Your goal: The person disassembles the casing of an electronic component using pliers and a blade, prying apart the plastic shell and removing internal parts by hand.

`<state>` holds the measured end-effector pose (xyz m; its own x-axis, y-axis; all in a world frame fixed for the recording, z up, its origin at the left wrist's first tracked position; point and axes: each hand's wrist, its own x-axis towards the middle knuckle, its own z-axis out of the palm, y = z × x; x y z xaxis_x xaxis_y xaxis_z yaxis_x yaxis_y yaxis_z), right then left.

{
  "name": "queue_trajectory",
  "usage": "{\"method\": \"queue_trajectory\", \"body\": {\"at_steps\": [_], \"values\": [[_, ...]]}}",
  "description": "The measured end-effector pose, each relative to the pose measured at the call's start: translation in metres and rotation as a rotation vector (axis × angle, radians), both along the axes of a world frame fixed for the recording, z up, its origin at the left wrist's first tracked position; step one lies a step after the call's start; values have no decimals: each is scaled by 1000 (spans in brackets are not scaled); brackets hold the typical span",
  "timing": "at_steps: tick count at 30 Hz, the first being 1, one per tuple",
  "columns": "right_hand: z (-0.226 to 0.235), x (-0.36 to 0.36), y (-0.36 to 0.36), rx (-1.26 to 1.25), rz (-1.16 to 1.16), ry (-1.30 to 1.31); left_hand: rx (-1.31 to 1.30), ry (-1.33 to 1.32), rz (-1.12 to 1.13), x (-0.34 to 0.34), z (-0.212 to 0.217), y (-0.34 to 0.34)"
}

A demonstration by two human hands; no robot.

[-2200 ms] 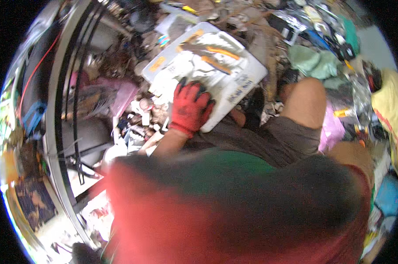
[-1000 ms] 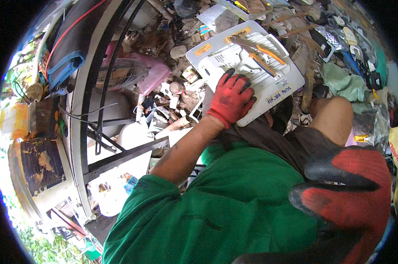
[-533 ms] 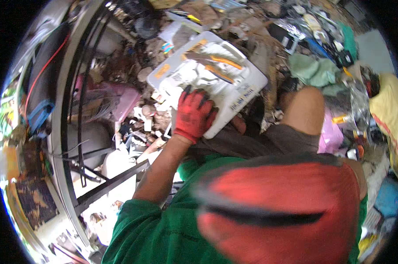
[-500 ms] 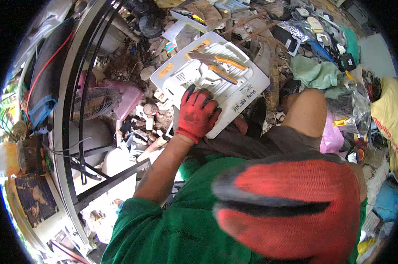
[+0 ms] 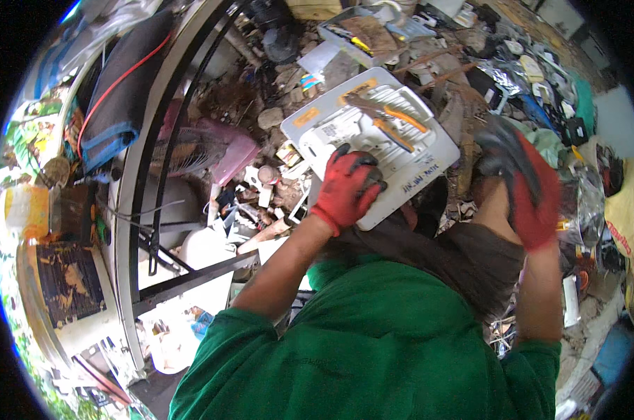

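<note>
A flat white plastic housing (image 5: 439,150) with ribs, orange labels and handwriting lies tilted over my lap. On its ribbed face rest pliers (image 5: 394,134) with orange-and-black handles; neither hand touches them. My left hand (image 5: 348,185), in a red glove with black fingertips, grips the housing at its near left edge, fingers bent over the face. To the right of the housing, above my bare knee, my right hand (image 5: 523,182) is raised in a matching glove. Its fingers are stretched out and blurred, with nothing seen in them.
A metal frame (image 5: 156,133) stands at the left, beside a pink plastic piece (image 5: 236,155) and scattered scrap. Beyond the housing sits a tray (image 5: 369,42) with a yellow-handled tool. Mixed waste, green cloth (image 5: 544,143) and a yellow sack (image 5: 623,210) lie at the right.
My right hand has moved from close in front of the camera, low at the right, out to above my knee. My left hand keeps its place on the housing; the view has shifted.
</note>
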<state>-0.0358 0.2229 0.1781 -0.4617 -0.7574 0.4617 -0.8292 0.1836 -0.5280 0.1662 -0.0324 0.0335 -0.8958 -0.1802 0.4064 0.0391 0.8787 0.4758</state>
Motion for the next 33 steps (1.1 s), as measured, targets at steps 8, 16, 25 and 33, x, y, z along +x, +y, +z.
{"method": "queue_trajectory", "body": {"at_steps": [8,16,25,33], "values": [[-93,-11,-14,-97,-165,-260,282,-32,147,-24,49,-41],[-111,-12,-98,382,1,133,-28,-292,130,-64,7,-62],[-144,-33,-114,390,72,-97,199,32,222,-10,37,-54],[-129,-41,-117,403,50,-203,293,75,409,52,10,-30]]}}
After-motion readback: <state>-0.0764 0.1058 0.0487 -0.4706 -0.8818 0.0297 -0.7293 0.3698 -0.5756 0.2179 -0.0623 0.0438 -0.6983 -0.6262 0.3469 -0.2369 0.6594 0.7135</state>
